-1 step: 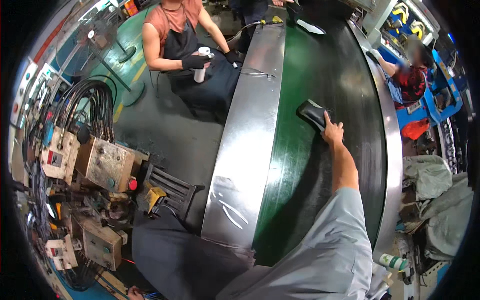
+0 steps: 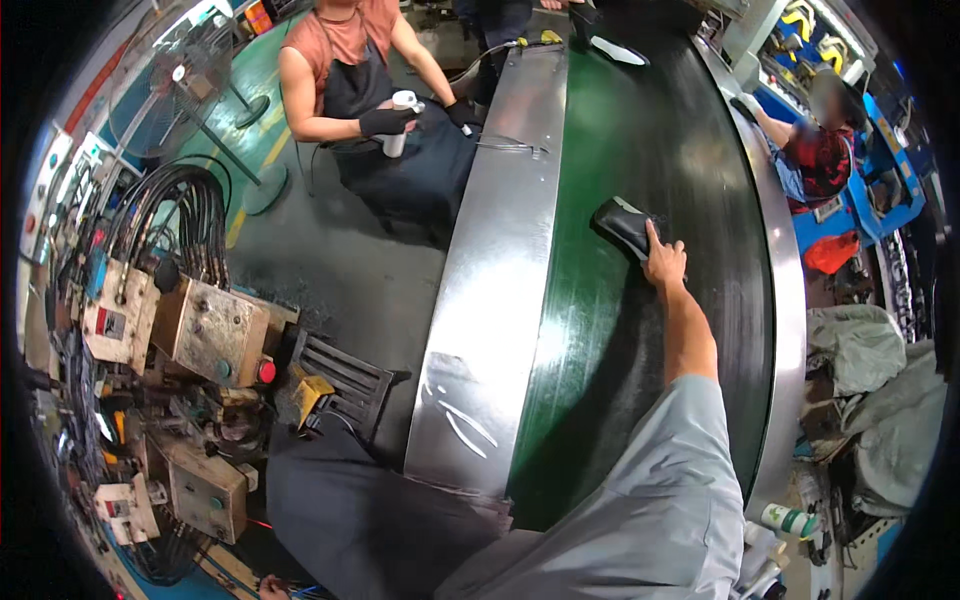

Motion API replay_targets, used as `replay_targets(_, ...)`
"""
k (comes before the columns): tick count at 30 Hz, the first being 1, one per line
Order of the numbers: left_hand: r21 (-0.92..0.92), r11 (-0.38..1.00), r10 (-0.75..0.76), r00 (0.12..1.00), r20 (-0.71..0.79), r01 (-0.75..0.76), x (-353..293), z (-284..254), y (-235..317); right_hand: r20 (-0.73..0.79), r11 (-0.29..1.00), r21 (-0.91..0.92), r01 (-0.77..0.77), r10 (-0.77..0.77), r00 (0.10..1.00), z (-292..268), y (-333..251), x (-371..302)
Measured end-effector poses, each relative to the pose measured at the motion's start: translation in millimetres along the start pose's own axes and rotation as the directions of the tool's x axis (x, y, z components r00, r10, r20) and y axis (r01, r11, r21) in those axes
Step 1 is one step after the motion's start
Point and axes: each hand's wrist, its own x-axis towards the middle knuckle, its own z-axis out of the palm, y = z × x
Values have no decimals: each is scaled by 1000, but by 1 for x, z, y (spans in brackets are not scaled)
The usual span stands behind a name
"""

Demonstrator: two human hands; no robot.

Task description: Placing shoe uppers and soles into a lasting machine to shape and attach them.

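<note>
My right hand (image 2: 665,262) reaches forward over the green and black conveyor belt (image 2: 600,370) and grips the near end of a black shoe (image 2: 622,225). Its index finger lies along the shoe's side; the thumb is hidden. The shoe has a pale grey patch at its far end. At the bottom edge, left of my dark apron, a small part of my left hand (image 2: 270,588) shows, near some thin cables. Its fingers are too cut off to read.
A metal ledge (image 2: 480,300) edges the belt. Another shoe (image 2: 620,50) lies at its far end. A gloved co-worker (image 2: 345,70) sits to the left, holding a white bottle (image 2: 400,125). Machine boxes (image 2: 210,330) and hoses stand left; another person (image 2: 820,150) sits right.
</note>
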Motion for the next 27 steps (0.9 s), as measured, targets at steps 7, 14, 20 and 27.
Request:
replay_targets(7,-288,947,-164,985,-54,142,60,20,11,20,808,590,-3,-11,1000,24,-8,-64)
replay_targets(14,-584,811,-15,999,-39,-11,142,98,108,-10,672,736,-80,128,992,63,-42,-202)
replay_targets(20,-848,527,181,982,50,-54,181,125,249,379,-62,922,-382,-50,924,24,-112,-334)
replay_targets(27,-795,537,401,915,-52,-281,192,82,330,277,151,960,-235,-597,753,-60,-279,-499)
